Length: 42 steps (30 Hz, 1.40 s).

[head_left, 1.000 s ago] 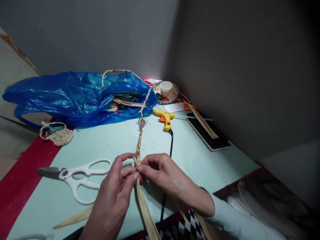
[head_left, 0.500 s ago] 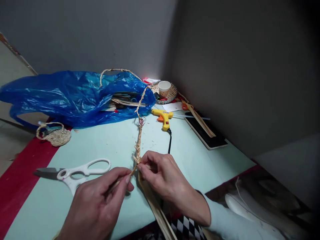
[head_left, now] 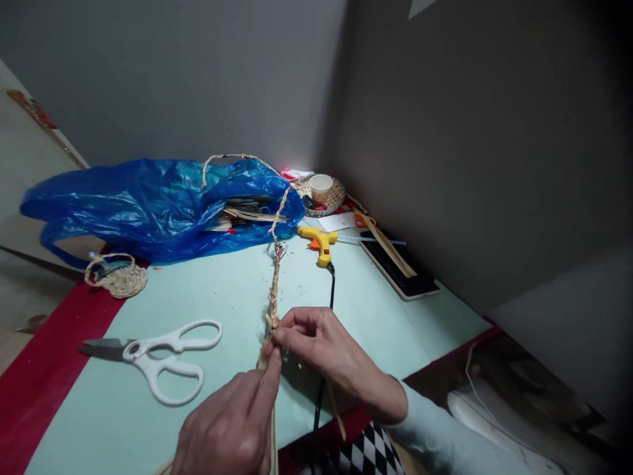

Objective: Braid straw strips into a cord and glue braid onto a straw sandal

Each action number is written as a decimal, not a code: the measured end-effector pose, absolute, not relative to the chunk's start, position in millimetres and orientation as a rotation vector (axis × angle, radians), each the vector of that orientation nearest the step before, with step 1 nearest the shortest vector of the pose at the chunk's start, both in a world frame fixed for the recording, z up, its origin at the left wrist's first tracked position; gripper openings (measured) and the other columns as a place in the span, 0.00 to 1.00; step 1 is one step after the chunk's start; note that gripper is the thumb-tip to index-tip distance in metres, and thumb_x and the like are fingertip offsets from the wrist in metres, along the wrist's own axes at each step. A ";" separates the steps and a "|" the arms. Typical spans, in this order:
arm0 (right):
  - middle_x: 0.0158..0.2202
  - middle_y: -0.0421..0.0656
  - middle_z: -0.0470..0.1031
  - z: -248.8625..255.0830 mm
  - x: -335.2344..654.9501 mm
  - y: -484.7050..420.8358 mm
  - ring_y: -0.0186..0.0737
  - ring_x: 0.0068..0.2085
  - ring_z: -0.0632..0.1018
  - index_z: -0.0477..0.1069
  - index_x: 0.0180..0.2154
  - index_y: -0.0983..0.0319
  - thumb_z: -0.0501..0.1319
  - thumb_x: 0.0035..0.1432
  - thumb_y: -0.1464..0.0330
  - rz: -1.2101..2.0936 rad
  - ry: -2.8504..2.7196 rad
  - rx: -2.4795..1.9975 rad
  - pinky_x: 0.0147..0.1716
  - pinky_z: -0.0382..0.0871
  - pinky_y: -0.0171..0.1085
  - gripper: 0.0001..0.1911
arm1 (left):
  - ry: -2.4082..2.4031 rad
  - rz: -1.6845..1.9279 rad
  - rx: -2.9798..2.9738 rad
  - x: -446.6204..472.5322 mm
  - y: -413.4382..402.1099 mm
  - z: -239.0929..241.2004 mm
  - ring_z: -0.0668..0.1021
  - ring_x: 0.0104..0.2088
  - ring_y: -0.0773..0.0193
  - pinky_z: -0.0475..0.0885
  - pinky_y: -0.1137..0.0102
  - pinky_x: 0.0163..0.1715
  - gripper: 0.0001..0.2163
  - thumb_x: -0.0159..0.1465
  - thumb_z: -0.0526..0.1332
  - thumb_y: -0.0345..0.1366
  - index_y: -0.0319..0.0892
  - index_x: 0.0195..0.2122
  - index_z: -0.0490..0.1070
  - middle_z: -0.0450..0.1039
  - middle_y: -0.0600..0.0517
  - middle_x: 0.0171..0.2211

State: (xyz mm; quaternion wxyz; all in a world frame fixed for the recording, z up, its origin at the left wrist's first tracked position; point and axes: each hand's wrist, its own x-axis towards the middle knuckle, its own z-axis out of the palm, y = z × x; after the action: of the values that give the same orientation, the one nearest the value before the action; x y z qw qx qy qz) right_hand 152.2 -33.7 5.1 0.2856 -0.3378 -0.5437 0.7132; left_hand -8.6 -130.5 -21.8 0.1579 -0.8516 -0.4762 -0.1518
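Head view: braid point(head_left: 275, 284) over table point(head_left: 232, 290), far end by blue bag point(head_left: 123, 204).
Right hand point(head_left: 324, 346): fingertips pinched tight on braid, likely keeping tension.
Left hand point(head_left: 235, 409): fingers curled at strands point(head_left: 262, 361), hold unclear.

Both bare hands meet in front of the person, fingertips just about touching. The left hand point(head_left: 232, 415) shows its back, thumb stretched forward, the other fingers folded under. The right hand point(head_left: 321, 343) comes in from the side, thumb and forefinger pinched together, its wrist point(head_left: 390, 396) bare, the forearm slanting back into a pale sleeve point(head_left: 440, 422).
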 end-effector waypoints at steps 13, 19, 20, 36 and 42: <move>0.26 0.44 0.78 1.4 152.1 -40.7 0.37 0.29 0.76 0.72 0.29 0.64 0.59 0.55 0.72 1.667 -1.544 -0.959 0.29 0.65 0.33 0.04 | -3.041 -2.056 -2.080 -4.8 -90.7 15.5 0.77 0.46 0.58 0.69 0.68 0.49 0.10 0.60 0.65 0.40 0.47 0.43 0.75 0.77 0.51 0.40; 0.27 0.44 0.78 -0.4 161.0 -40.8 0.40 0.32 0.79 0.71 0.32 0.64 0.58 0.58 0.71 1.579 -1.651 -0.979 0.33 0.69 0.35 0.04 | -3.054 -2.610 -2.103 11.5 -80.7 2.1 0.64 0.22 0.74 0.58 0.79 0.22 0.07 0.60 0.65 0.37 0.40 0.36 0.74 0.66 0.58 0.24; 0.28 0.44 0.78 -0.6 162.6 -40.2 0.40 0.32 0.79 0.71 0.32 0.64 0.58 0.59 0.71 1.559 -1.683 -0.983 0.33 0.69 0.35 0.05 | -3.080 -2.569 -2.107 10.7 -80.7 0.7 0.62 0.21 0.74 0.55 0.78 0.21 0.07 0.60 0.66 0.38 0.39 0.34 0.73 0.66 0.57 0.23; 0.29 0.45 0.75 9.7 170.5 -78.4 0.42 0.27 0.74 0.73 0.34 0.63 0.54 0.62 0.76 0.300 -2.331 -1.153 0.25 0.60 0.39 0.10 | -3.284 -2.429 -1.734 10.9 -81.9 5.0 0.61 0.18 0.77 0.52 0.80 0.18 0.10 0.56 0.70 0.39 0.38 0.26 0.74 0.65 0.59 0.19; 0.23 0.46 0.71 -9.1 147.3 -89.5 0.43 0.24 0.71 0.73 0.30 0.67 0.49 0.61 0.80 -0.232 -2.202 -0.748 0.21 0.60 0.41 0.16 | -3.327 -2.856 -1.319 13.3 -86.9 7.9 0.77 0.27 0.68 0.70 0.77 0.28 0.07 0.54 0.71 0.32 0.38 0.34 0.79 0.78 0.51 0.27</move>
State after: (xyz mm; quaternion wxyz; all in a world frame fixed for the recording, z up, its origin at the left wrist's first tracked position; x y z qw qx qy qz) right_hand 147.3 -89.5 -9.1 0.3917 -0.2944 -0.8669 -0.0912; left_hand 13.3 -86.9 7.9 -0.6583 -0.2168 -0.5469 -0.4695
